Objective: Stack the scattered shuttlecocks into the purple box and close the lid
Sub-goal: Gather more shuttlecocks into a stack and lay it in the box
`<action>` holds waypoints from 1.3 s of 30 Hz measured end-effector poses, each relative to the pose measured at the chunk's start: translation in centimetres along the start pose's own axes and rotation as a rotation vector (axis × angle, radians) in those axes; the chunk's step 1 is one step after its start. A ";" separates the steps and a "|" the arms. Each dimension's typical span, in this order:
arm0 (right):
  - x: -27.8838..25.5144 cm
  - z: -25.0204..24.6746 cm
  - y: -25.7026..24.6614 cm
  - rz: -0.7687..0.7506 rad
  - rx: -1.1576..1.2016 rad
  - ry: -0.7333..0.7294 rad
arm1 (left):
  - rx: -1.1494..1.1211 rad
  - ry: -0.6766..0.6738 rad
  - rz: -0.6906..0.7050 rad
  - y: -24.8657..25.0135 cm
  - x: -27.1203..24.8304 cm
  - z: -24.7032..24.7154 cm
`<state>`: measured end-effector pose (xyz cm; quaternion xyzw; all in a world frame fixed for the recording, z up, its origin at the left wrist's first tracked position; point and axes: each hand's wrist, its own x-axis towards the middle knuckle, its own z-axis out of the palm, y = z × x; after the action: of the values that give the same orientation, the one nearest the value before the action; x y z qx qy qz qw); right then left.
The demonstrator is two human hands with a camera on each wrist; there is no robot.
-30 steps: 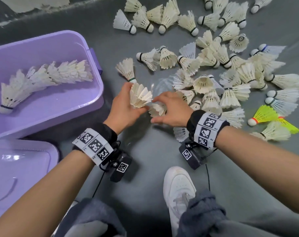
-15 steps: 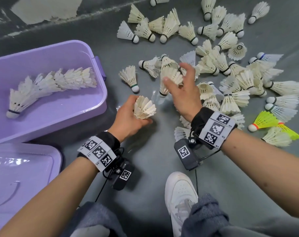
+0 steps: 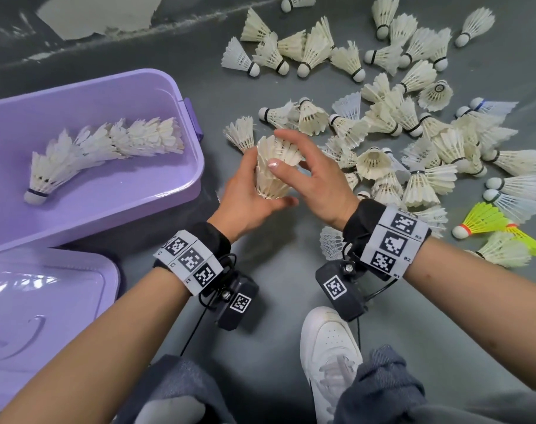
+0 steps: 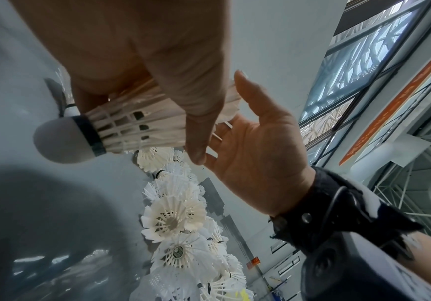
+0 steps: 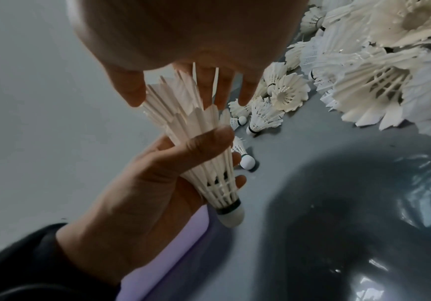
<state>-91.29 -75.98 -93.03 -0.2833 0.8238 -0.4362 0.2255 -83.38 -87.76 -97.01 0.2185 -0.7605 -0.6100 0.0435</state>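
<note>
Holding shuttlecock stack upright, cork down, left hand.

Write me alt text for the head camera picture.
The left hand grips nested white shuttlecocks while the right hand touches their top. A purple box holds another stack; many more lie scattered on the grey floor.

The head camera is looking steeply down at the floor; both wrist cameras are sharing the held shuttlecock close up.

Grey floor: scattered shuttlecocks, purple box, lid.
</note>
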 end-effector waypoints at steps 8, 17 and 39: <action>-1.7 -3.1 2.5 0.067 0.069 0.083 | -0.001 -0.022 0.044 0.3 1.7 2.1; -5.0 -5.0 7.0 0.431 -0.424 -0.092 | 0.024 -0.101 0.021 -2.2 1.2 4.0; -0.6 -6.8 3.4 0.319 -0.198 0.403 | 0.148 -0.084 0.026 -2.7 1.2 1.5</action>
<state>-95.99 -70.03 -92.39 -0.0781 0.9249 -0.3600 0.0941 -84.22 -87.25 -100.15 0.1852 -0.8076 -0.5599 0.0031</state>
